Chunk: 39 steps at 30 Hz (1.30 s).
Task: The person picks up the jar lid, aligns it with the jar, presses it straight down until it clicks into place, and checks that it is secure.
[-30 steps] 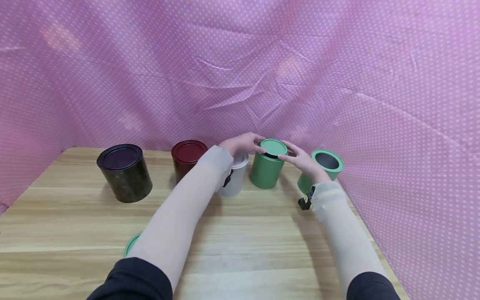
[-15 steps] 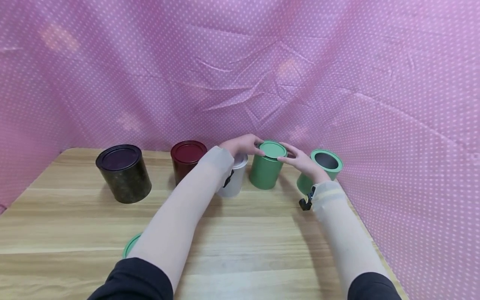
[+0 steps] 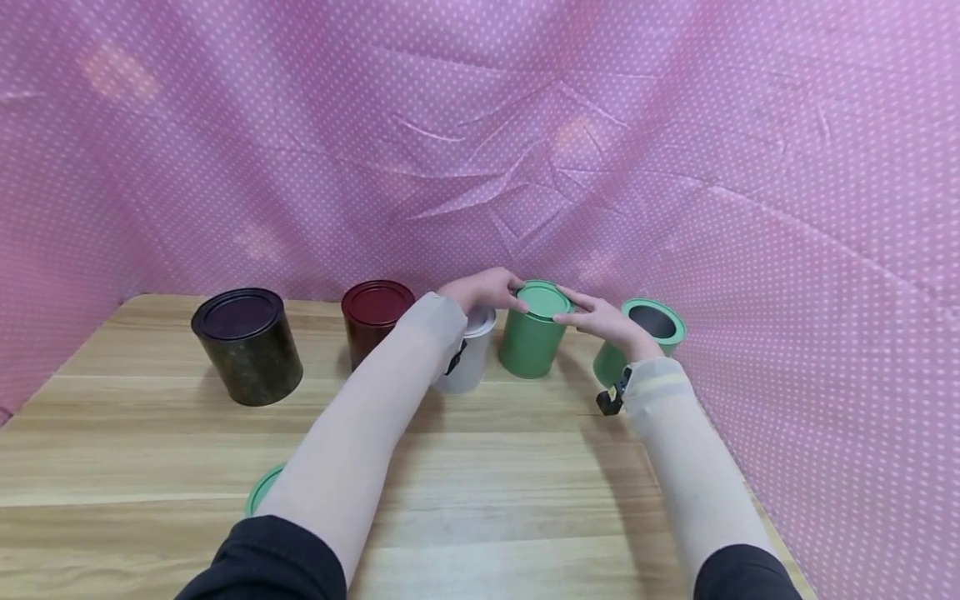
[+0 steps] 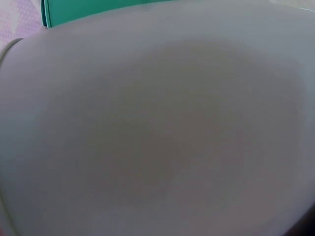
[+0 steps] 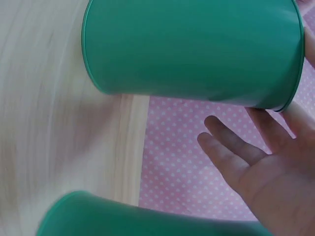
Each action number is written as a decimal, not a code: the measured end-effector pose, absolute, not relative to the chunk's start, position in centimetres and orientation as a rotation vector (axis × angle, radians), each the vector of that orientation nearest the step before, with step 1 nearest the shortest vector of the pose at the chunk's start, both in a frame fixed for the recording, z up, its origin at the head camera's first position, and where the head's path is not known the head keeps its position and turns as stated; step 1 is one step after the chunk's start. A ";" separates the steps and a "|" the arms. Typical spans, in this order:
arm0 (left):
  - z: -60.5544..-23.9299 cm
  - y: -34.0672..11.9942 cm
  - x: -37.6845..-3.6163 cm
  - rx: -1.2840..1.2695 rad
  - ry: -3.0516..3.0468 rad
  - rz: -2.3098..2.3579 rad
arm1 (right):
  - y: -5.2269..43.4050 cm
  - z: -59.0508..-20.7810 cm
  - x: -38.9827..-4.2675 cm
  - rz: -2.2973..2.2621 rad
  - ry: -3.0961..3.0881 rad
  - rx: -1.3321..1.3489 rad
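A green can (image 3: 531,343) stands at the back of the wooden table (image 3: 480,467), and a green lid (image 3: 545,299) lies flat on its mouth. My left hand (image 3: 497,287) holds the lid's left rim with curled fingers. My right hand (image 3: 592,314) grips the right rim. In the right wrist view the green can (image 5: 192,49) fills the top, and two free fingers (image 5: 224,135) hang straight below it. The left wrist view is filled by the blurred white can (image 4: 157,128), with a strip of the green can (image 4: 98,10) above it.
A white can (image 3: 471,360) stands under my left wrist. An open green can (image 3: 651,322) stands right of my right hand. A dark red can (image 3: 375,315) and a black can (image 3: 247,346) stand further left. A loose green lid (image 3: 258,492) lies near my left sleeve. Pink dotted cloth (image 3: 825,250) walls the table.
The green lid was tilted over the can's mouth with a dark gap showing; it has come down and now sits flat. Both hands sank slightly with it.
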<state>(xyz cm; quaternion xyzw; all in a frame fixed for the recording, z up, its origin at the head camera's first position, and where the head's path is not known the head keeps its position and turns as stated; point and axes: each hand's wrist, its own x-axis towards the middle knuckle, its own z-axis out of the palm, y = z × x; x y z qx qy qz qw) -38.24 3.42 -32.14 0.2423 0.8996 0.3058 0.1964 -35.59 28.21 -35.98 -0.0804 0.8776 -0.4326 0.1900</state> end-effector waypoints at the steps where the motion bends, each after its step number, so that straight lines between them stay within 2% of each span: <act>1: -32.2 3.4 -38.3 0.672 2.517 0.862 | 28.2 -36.1 -35.6 -1.241 2.454 -0.221; 10: -32.8 3.4 -38.6 0.658 2.510 0.871 | 27.8 -36.8 -35.1 -1.424 2.345 -0.198; 28: -32.5 3.3 -38.4 0.686 2.548 0.839 | 27.6 -36.1 -34.9 -1.383 2.343 -0.175; 39: -32.3 3.3 -38.5 0.557 2.530 0.863 | 27.2 -35.3 -34.9 -1.337 2.329 -0.156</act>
